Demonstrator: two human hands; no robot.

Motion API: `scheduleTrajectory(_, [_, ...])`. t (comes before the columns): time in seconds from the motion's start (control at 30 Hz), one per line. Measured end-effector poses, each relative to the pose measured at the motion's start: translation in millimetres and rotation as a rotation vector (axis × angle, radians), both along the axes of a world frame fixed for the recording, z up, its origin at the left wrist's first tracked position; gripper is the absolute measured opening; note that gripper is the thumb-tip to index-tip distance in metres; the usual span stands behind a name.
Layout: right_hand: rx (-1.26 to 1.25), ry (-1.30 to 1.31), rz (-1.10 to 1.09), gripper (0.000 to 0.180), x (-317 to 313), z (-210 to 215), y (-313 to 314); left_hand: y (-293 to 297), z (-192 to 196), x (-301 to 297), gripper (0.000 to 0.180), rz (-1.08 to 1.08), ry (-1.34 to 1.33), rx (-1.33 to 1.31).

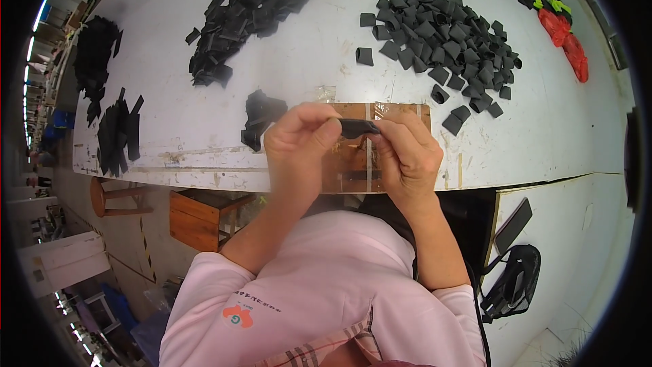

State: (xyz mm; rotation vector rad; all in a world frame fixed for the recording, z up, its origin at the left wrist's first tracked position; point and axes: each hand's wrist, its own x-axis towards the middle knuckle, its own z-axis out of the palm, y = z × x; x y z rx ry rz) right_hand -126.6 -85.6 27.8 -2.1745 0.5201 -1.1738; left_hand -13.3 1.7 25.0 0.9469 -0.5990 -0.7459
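Between my two hands a small black fabric piece is stretched level above a brown board. My left hand pinches its left end between thumb and fingers. At the other end, my right hand grips it the same way. Under them lies the brown board, crossed by pale tape strips. Close to my left hand is a small pile of black fabric pieces. Whether the held piece is folded or tubular, I cannot tell.
A large heap of flat black pieces lies far left of centre. Looped black pieces are spread at the far right. Dark strips sit along the left edge. A red plastic bag, a phone and a black bag are rightward.
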Motion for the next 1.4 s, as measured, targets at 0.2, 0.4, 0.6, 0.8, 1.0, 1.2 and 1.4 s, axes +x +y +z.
scheduleTrajectory(0.2, [0.145, 0.05, 0.042, 0.012, 3, 11, 1, 3, -4, 7, 0.006, 0.009, 0.029, -0.01])
scheduleTrajectory(0.4, [0.097, 0.056, 0.066, 0.011, 0, 6, -6, -1, -14, -1, 0.006, -0.015, 0.128, -0.021])
scheduleTrajectory(0.6, [0.082, 0.056, 0.024, 0.009, -3, 2, -6, -5, -5, -2, 0.011, -0.051, -0.098, 0.016])
scheduleTrajectory(0.8, [0.174, 0.139, 0.084, 0.008, -6, 15, -4, -14, 15, 11, 0.013, -0.086, -0.716, 0.102])
scheduleTrajectory(1.0, [0.279, 0.082, 0.156, 0.009, -6, 13, -14, -21, 21, 1, 0.009, 0.206, -0.999, 0.028])
scheduleTrajectory(1.2, [0.147, 0.218, 0.103, 0.01, 0, 20, -6, -12, 1, 11, 0.008, 0.057, -0.639, 0.023])
scheduleTrajectory(1.4, [-0.021, 0.175, 0.017, 0.009, 3, 5, 2, -20, -9, 2, 0.009, 0.172, -0.695, -0.097])
